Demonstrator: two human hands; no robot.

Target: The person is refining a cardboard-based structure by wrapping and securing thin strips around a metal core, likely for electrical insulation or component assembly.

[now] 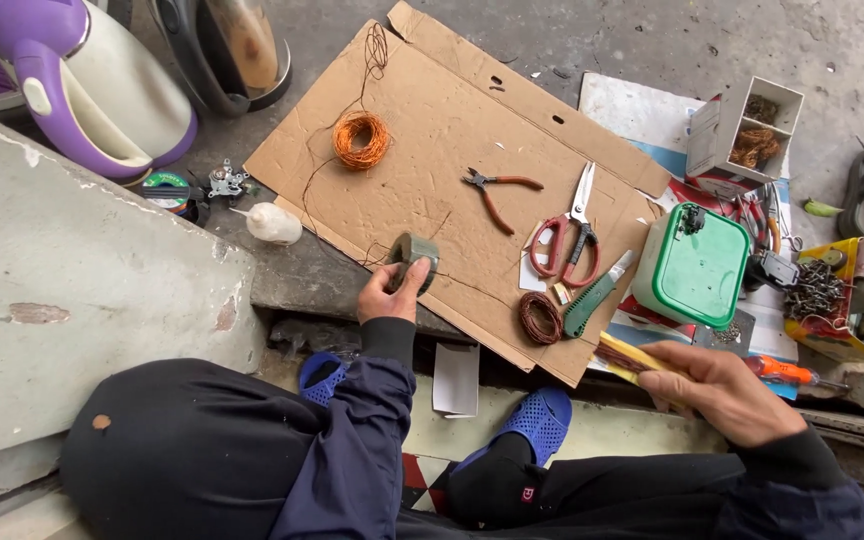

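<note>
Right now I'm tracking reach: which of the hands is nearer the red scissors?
Right. The right hand is just below and right of the scissors; the left hand, holding a small roll, is farther off to their left.

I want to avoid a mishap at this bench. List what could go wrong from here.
1. The thin wire running from the orange wire coil to the small winding in the left hand lies loose across the cardboard; it could snag or kink.
2. The scissors lie open near the right hand, so a careless reach might cut a finger.
3. The white bulb sits at the cardboard's edge and could roll off.
</note>
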